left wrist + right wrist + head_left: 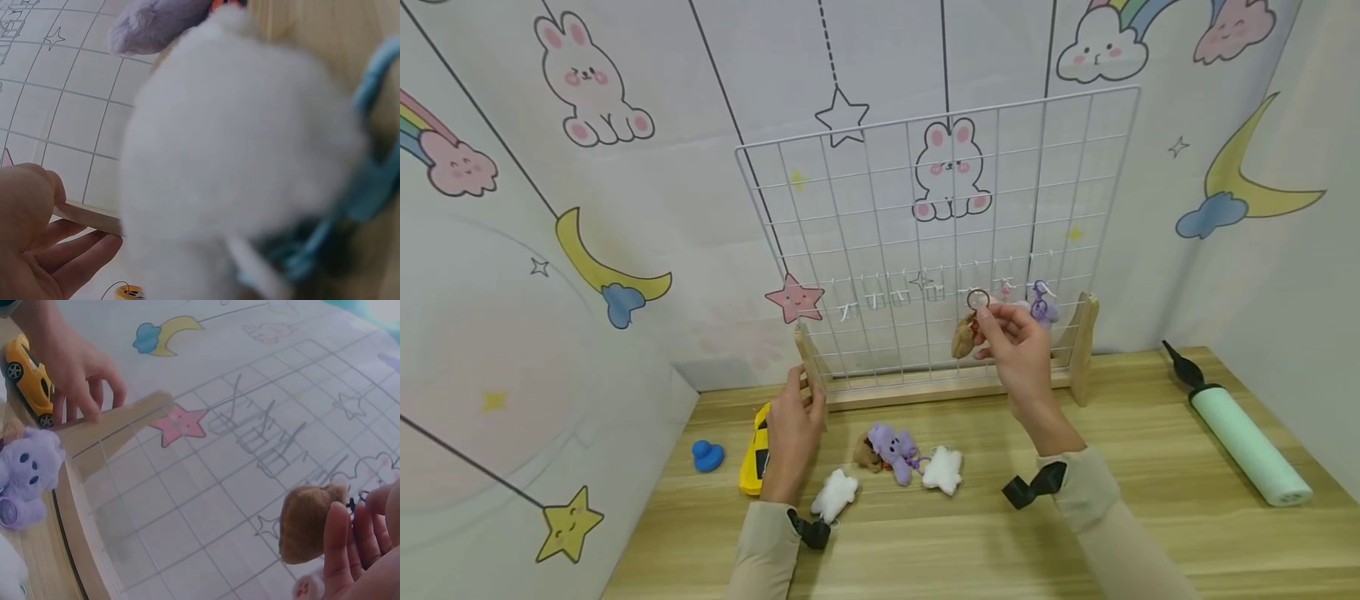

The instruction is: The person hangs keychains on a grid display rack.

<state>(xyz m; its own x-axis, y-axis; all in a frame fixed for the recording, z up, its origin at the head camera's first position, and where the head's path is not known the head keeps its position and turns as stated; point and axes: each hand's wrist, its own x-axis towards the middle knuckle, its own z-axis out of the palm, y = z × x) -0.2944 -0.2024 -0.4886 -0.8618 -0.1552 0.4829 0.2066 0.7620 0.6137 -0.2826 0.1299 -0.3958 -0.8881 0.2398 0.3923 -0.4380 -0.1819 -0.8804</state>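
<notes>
In the head view my right hand (1018, 342) pinches a brown plush keychain (964, 337) near its metal ring (977, 300), in front of a white wire grid (880, 242). The right wrist view shows the brown plush (307, 525) beside my fingertips. My left hand (795, 425) grips the left post of the grid's wooden stand (811, 354). From the left wrist view, thumb and fingers of that hand (50, 244) lie on either side of the wood (94, 217). A purple plush keychain (1040, 310) hangs on the grid's right side.
Several clear hooks (876, 300) line the grid. A yellow toy car (752, 467) and blue rubber duck (707, 455) sit at left. A purple plush (891, 450), brown plush (867, 452) and white plushes (943, 470) lie in front. A mint hand pump (1251, 446) lies at right.
</notes>
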